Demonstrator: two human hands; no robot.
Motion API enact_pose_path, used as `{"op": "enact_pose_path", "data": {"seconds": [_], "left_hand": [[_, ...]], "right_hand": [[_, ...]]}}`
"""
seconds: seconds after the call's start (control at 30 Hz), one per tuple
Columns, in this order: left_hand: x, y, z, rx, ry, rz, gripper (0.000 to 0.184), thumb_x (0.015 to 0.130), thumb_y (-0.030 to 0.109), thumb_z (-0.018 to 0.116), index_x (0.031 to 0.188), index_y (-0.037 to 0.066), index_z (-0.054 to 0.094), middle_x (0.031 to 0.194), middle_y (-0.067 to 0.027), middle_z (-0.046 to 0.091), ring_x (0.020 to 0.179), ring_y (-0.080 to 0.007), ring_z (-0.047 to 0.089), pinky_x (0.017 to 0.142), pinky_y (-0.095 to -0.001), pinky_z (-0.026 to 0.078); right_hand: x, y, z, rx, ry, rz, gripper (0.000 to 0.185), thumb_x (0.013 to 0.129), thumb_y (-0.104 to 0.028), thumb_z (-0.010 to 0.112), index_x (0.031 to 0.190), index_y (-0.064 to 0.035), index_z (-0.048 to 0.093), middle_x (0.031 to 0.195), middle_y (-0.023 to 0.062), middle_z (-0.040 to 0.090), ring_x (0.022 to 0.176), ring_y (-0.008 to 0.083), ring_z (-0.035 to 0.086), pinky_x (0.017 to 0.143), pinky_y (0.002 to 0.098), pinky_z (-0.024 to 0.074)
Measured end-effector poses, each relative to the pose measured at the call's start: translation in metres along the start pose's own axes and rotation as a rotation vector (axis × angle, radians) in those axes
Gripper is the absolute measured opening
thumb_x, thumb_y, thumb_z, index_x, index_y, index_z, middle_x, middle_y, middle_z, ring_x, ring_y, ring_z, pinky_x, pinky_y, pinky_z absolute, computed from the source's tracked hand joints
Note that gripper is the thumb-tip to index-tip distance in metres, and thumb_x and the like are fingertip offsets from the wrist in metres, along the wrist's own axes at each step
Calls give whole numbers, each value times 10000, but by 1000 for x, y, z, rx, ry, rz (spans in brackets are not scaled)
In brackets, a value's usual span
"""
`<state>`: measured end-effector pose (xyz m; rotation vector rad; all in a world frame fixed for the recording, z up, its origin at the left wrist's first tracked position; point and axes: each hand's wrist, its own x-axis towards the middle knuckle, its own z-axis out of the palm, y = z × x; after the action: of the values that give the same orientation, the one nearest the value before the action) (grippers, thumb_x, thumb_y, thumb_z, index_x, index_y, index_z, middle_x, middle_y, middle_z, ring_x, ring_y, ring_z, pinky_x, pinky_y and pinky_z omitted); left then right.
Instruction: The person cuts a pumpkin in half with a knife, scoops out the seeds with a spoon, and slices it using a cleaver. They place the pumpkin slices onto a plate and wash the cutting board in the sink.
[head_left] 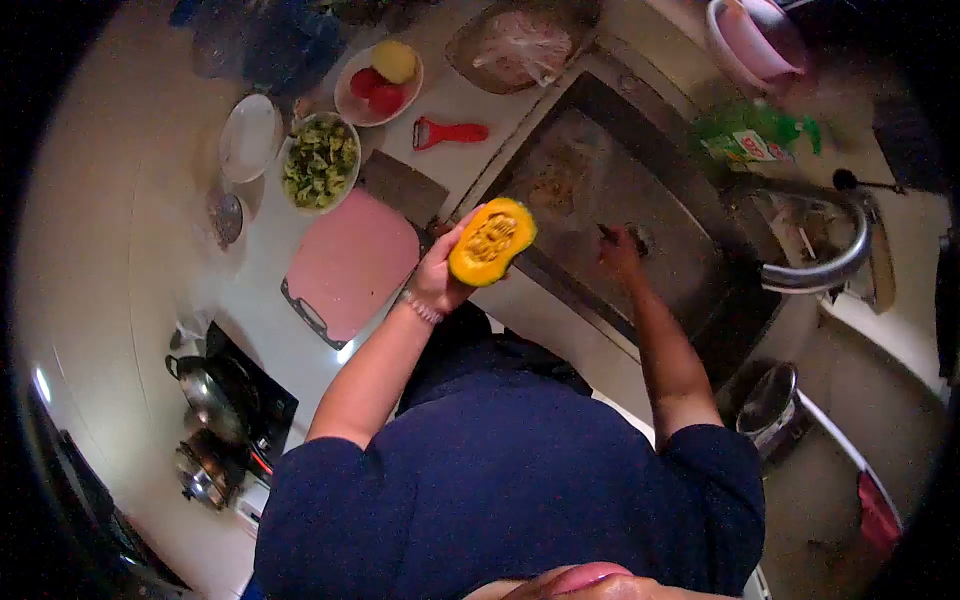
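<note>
My left hand (440,277) grips a halved pumpkin (492,242), its orange cut face with seeds and pulp turned up toward me. It is held over the counter edge, close to the sink. My right hand (625,246) reaches down into the dark sink (690,222), near the drain. Its fingers look closed, and a small dark thing pokes out beside them; what it is stays unclear. Left of the pumpkin lies a pink cutting board (352,265). A wide grey blade, apparently a cleaver (402,186), rests against the board's far edge.
A bowl of chopped greens (320,165), a bowl with red and yellow produce (384,82), a white plate (250,138) and a red peeler (450,133) stand on the counter. A faucet (820,268) arches over the sink's right side. Pots (212,395) sit at lower left.
</note>
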<state>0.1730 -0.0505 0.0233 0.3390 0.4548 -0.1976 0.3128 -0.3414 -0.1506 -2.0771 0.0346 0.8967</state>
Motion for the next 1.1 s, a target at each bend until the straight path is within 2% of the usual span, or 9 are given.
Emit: {"op": "enact_pose_path", "data": {"seconds": [0.07,0.17,0.27,0.37,0.47,0.53,0.73,0.87,1.1], "left_hand": [[22,-3,-2,-4,-49,-46,480,936,326,388,1358,119,291,1355,-95,384,1192,-254,447,928,-453,422],[49,-1,-7,-32,-118,-159,468,928,300,418,1340,104,317,1320,-100,427,1166,-238,475,941,-406,421],[59,5,2,80,-116,-215,474,884,340,480,1254,48,425,1208,-116,528,1099,-238,529,940,-381,427],[62,6,13,104,-111,-229,480,870,348,491,1236,42,435,1200,-115,531,1085,-241,536,936,-393,431],[69,9,15,-25,-126,-344,419,871,275,507,1234,87,414,1175,-93,536,1074,-216,537,902,-372,456],[70,10,26,49,-145,-293,425,877,295,504,1244,108,398,1188,-86,519,1085,-211,523,886,-373,465],[94,6,12,186,-27,-263,423,908,329,463,1267,131,360,1199,-72,488,1079,-207,508,884,-367,457],[107,0,7,254,26,-227,370,922,318,435,1234,123,397,1150,-72,515,1050,-205,520,895,-356,443],[107,4,15,278,57,-255,325,910,318,438,1161,112,445,1043,-78,557,930,-198,572,776,-356,502]], "right_hand": [[-5,-9,-18,30,1,32,345,760,-243,695,1000,-24,580,780,49,583,643,124,542,648,275,458],[-31,-33,-43,484,-197,29,320,774,-169,680,1009,15,565,887,93,622,778,155,579,684,282,477],[-92,-119,-34,354,39,-262,282,800,-148,656,1018,5,564,897,91,622,796,143,582,709,270,476],[-115,-160,-18,228,67,-412,258,813,-133,639,1023,0,568,899,84,620,817,134,577,732,264,469],[-122,-186,-8,-19,82,-518,217,788,-109,644,963,-15,559,890,106,609,796,214,593,706,289,470],[-116,-190,-3,-81,48,-621,196,771,-133,645,925,-54,552,837,125,585,754,304,579,653,346,477],[-102,-185,9,-309,118,-768,131,781,-194,610,871,-119,549,768,103,602,682,318,591,558,409,476],[-97,-193,11,-567,115,-775,88,754,-176,576,773,-109,523,715,99,609,662,299,607,541,410,477],[-85,-196,15,-674,88,-747,83,723,-165,574,734,-103,520,676,109,607,656,297,611,547,413,477]]}}
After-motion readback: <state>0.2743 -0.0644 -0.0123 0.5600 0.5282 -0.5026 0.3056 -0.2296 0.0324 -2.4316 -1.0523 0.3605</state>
